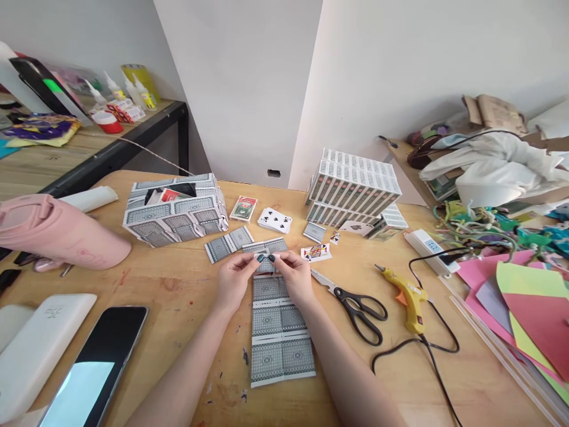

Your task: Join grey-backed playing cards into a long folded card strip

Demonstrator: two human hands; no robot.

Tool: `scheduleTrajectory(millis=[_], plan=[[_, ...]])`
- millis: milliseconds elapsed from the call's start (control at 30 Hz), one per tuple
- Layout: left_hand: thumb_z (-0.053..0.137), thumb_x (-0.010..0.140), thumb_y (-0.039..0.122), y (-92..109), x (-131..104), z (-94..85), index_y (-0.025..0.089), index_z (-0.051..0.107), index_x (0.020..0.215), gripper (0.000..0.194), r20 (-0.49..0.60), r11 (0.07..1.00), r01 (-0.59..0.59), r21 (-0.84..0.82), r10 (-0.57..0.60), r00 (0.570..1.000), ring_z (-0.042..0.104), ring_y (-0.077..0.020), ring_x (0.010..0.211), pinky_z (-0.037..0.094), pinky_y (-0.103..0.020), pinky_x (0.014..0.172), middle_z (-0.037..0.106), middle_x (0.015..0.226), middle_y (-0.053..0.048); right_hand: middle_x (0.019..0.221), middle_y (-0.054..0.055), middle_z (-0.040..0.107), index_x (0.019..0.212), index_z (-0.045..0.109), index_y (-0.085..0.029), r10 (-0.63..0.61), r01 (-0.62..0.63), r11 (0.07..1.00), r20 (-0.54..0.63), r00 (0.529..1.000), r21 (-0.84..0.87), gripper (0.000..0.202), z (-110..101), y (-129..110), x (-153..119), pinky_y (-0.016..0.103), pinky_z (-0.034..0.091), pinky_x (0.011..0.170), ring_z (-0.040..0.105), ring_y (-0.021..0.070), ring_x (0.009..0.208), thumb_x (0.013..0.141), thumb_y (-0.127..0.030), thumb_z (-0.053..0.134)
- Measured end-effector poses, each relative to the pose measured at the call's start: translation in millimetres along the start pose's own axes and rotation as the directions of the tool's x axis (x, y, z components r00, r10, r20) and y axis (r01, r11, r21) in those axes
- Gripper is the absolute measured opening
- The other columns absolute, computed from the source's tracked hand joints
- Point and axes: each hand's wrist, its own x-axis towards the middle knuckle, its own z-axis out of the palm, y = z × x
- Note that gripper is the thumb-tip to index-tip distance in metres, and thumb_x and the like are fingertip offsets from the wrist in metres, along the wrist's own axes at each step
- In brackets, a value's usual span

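Note:
Both hands meet at the middle of the table. My left hand (235, 277) and my right hand (293, 274) pinch a small playing-card piece (265, 265) between thumbs and fingers, one at each side. Below it lies a panel of joined grey-backed cards (267, 320), three rows long, partly under my right hand and wrist. Just beyond the fingers is another joined card strip (276, 244), and to its left a further strip (229, 244). Black-handled scissors (357, 305) rest right of my right hand, beside cut face cards (316, 252).
A card-covered box (175, 210) stands at the back left, stacked card boxes (355, 184) at the back right. A yellow glue gun (413, 299) with its cable lies right. A pink tumbler (71, 231), a phone (95, 367) and coloured paper (528, 302) flank the work area.

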Motion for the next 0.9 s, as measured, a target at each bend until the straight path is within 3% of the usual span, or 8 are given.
scheduleTrajectory(millis=[267,567,900], plan=[[0.075,0.06,0.03,2.5,-0.3,1.6,0.016,0.071,0.074,0.02,-0.02,1.0,-0.018,0.019,0.018,1.0,0.062,-0.0172,0.07,0.049,-0.028,0.066,0.07,0.074,-0.004,0.073,0.001,0.059,0.074,0.071,-0.019,0.027,-0.027,0.999,-0.004,1.0,0.028,0.021,1.0,0.4,0.5,0.024,0.048,0.052,0.054,0.0136,0.065,0.065,-0.037,0.071],[0.075,0.059,0.031,4.7,-1.7,2.4,0.016,0.071,0.074,0.021,-0.04,0.998,-0.017,0.055,0.019,0.999,0.062,-0.0174,0.07,0.049,-0.029,0.067,0.07,0.075,-0.004,0.07,0.0,0.058,0.074,0.071,-0.018,-0.026,0.026,0.999,0.005,1.0,-0.021,0.015,-0.2,-0.1,0.0,0.023,0.04,0.057,0.049,0.0104,0.061,0.068,-0.031,0.069],[0.073,0.062,0.03,4.9,-2.4,2.2,0.015,0.069,0.075,0.02,-0.011,0.997,-0.03,0.067,0.031,0.999,0.059,-0.0145,0.07,0.048,-0.026,0.066,0.067,0.073,-0.003,0.064,-0.001,0.054,0.072,0.068,-0.016,0.017,-0.017,1.0,0.021,1.0,-0.017,0.021,1.2,-3.5,0.0,0.023,0.034,0.05,0.043,0.0087,0.053,0.066,-0.036,0.069]])
